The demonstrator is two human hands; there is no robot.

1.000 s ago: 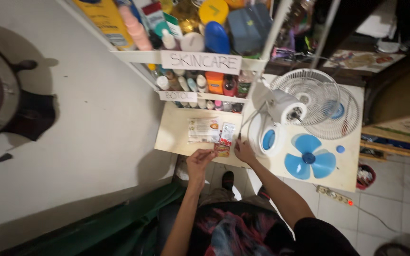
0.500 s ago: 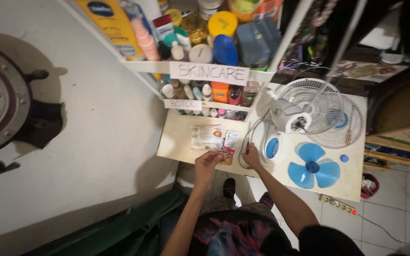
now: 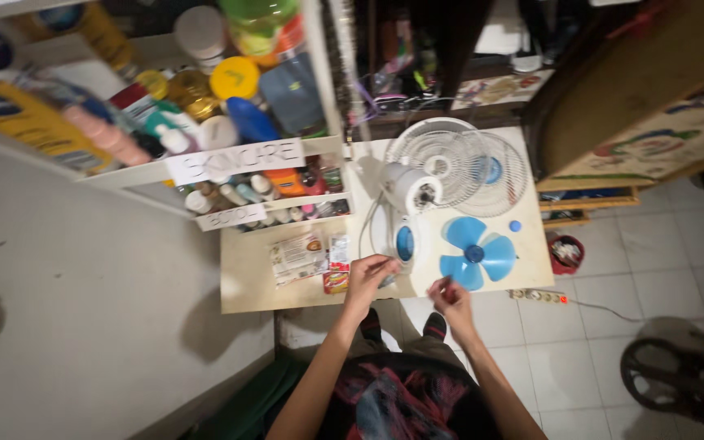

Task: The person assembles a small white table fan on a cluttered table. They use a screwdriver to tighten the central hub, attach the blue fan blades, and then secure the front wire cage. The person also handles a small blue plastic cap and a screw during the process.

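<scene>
My left hand [image 3: 373,274] rests with curled fingers at the table's front edge, against the lower rim of a white fan base [image 3: 405,241] with a blue oval panel. Whether it grips anything is unclear. My right hand [image 3: 448,296] hovers at the table edge with its fingertips pinched together, just below a loose blue fan blade [image 3: 474,254]. Small sachets [image 3: 336,279] and a flat printed packet [image 3: 297,257] lie left of my left hand. The fan motor [image 3: 407,187] and two white wire grilles [image 3: 458,161] lie behind the base.
A cream table [image 3: 246,277] stands against a grey wall. A white shelf rack [image 3: 234,161] crowded with bottles and tubes overhangs its back left. A small blue cap [image 3: 515,226] lies on the table. A power strip [image 3: 538,297], a red bin [image 3: 565,253] and a dark chair [image 3: 678,379] sit on the tiled floor.
The view has swung right. My right hand has left the fan base and moved right to below the blue blade. My left hand has moved from the sachets to the fan base.
</scene>
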